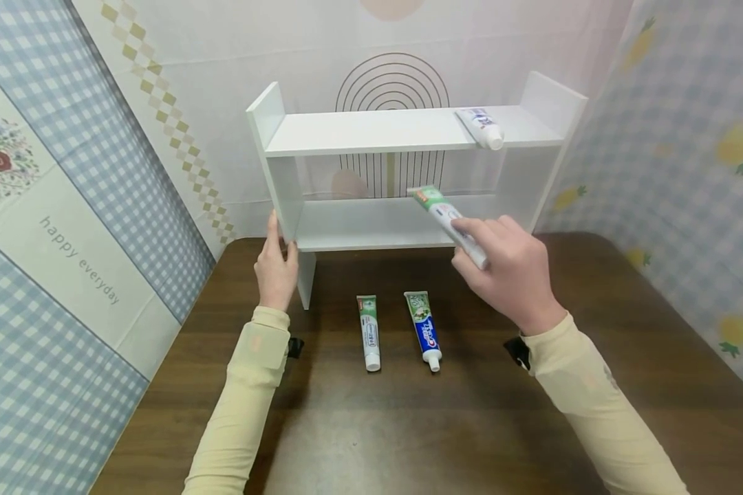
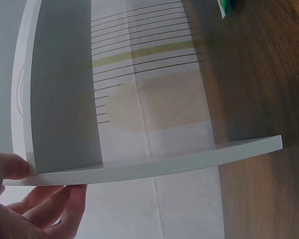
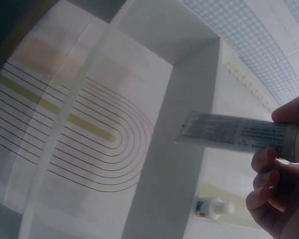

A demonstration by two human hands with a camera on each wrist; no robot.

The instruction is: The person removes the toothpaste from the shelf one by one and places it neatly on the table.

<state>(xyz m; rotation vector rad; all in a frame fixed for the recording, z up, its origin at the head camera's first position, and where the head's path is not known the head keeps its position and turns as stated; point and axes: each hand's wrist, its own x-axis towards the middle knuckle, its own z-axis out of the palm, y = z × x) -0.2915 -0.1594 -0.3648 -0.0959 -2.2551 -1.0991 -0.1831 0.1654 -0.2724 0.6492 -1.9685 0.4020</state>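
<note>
A white two-tier shelf [image 1: 359, 225] stands on the table. My left hand [image 1: 276, 273] holds its left side panel [image 2: 154, 169]; in the left wrist view the thumb lies on the inner side and the fingers on the outer. My right hand [image 1: 512, 268] pinches a green-and-white toothpaste tube [image 1: 441, 214] near its cap end, its flat end pointing up and left, in front of the shelf. The right wrist view shows the printed back of this tube [image 3: 239, 132]. Another toothpaste tube [image 1: 479, 126], white and blue, lies on the top board, its cap over the front edge.
Two more toothpaste tubes lie on the brown table [image 1: 347, 426] before the shelf: a green-and-white one [image 1: 369, 333] and a blue-and-green one [image 1: 424, 328], caps toward me. Patterned cloth [image 1: 217, 89] hangs behind and at both sides.
</note>
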